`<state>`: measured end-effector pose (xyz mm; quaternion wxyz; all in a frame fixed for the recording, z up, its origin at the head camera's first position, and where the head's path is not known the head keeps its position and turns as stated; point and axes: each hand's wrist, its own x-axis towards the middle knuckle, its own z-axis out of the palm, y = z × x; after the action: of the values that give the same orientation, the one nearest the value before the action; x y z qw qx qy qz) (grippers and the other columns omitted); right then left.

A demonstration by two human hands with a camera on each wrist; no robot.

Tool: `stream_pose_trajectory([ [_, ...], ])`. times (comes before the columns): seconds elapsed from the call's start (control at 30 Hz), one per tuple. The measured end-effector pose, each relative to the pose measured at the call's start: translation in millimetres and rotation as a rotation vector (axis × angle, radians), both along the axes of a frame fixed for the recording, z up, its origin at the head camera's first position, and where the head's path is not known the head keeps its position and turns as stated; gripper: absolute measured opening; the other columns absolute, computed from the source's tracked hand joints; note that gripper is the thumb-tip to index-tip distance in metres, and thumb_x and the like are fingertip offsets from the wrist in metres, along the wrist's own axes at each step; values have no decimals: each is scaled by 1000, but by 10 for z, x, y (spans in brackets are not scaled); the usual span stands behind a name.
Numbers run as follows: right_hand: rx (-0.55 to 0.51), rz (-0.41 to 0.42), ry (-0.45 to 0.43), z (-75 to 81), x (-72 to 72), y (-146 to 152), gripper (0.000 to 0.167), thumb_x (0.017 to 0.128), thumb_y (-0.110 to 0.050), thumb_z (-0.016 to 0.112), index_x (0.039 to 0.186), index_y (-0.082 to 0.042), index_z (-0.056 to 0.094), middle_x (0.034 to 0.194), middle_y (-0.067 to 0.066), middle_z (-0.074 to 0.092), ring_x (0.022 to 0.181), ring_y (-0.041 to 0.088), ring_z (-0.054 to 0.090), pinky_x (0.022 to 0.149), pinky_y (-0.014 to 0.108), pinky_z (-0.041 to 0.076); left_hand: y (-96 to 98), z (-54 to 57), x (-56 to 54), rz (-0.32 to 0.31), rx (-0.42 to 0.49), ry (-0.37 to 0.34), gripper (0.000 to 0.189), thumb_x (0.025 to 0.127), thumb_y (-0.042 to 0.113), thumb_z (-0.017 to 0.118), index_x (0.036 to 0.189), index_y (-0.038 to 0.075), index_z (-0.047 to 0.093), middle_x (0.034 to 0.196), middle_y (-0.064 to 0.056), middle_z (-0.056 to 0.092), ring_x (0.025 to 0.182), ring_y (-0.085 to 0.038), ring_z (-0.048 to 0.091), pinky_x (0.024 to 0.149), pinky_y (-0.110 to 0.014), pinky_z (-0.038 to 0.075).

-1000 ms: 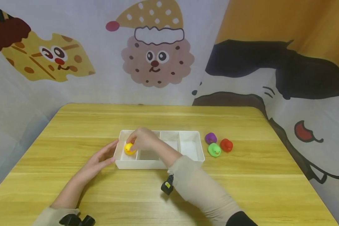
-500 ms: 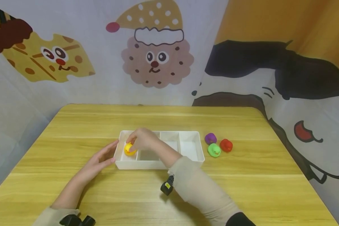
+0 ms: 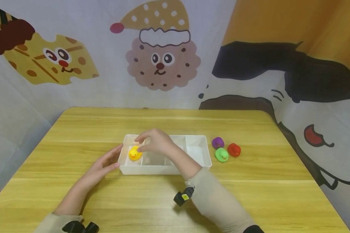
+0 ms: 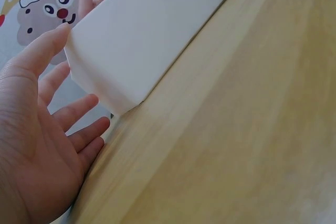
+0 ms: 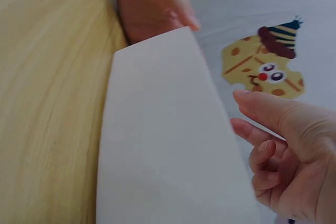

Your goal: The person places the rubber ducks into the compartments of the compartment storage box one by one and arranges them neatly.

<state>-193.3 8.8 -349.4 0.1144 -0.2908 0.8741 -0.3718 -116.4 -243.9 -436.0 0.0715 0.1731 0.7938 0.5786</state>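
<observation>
A small yellow toy duck sits in the leftmost compartment of a white divided box. Over that end of the box hovers my right hand, thumb and forefinger spread apart with nothing between them; the thumb tip overlaps the duck's edge in the head view. My left hand rests at the box's left end, its fingers loosely extended. In the left wrist view the thumb touches the box's corner, and the other fingers fan out beside the end wall. The right wrist view shows the box's long side wall, hiding the duck.
Right of the box, a purple toy duck, a green one and a red one stand close together on the wooden table. Behind the table hangs a cartoon-printed cloth.
My right hand has let go of the yellow duck and drawn slightly up and to the right, its fingers parting. The duck stays in the left compartment. My left hand has not moved.
</observation>
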Motion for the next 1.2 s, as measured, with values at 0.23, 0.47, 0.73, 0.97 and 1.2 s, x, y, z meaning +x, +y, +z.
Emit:
stream_pose_trajectory([
  [0.23, -54, -56, 34, 126, 166, 245, 30, 79, -23, 80, 109, -20, 73, 98, -9, 70, 75, 13, 56, 66, 28, 45, -4, -6, 3, 12, 3, -6, 59, 99, 12, 52, 152, 17, 27, 152, -20, 29, 131, -42, 32, 98, -65, 28],
  [0.47, -106, -78, 77, 195, 293, 560, 29, 81, -22, 79, 109, -17, 73, 100, -5, 70, 59, 17, 48, 51, 28, 40, -2, 1, 3, 14, 4, -5, 60, 99, 12, 53, 152, 16, 27, 152, -20, 28, 132, -42, 31, 98, -65, 27],
  [0.73, -177, -136, 148, 209, 410, 997, 28, 78, -20, 81, 105, -18, 75, 99, -10, 69, 55, 14, 45, 47, 27, 37, 1, -3, 9, 16, 1, 3, 60, 98, 12, 53, 152, 16, 27, 151, -20, 29, 131, -41, 33, 98, -64, 28],
  [0.97, -188, -215, 147, 191, 489, 1409, 28, 77, -21, 82, 104, -17, 75, 102, -8, 68, 60, 18, 48, 47, 26, 36, 0, 2, 12, 11, 10, 1, 60, 98, 11, 53, 152, 16, 27, 152, -19, 27, 132, -42, 31, 99, -66, 25],
  [1.2, -196, -262, 169, 96, 508, 1849, 27, 79, -17, 80, 105, -12, 74, 107, -1, 66, 61, 17, 47, 49, 26, 38, -1, -1, -1, 18, 9, -3, 60, 98, 11, 53, 152, 17, 27, 153, -19, 27, 133, -42, 30, 99, -67, 24],
])
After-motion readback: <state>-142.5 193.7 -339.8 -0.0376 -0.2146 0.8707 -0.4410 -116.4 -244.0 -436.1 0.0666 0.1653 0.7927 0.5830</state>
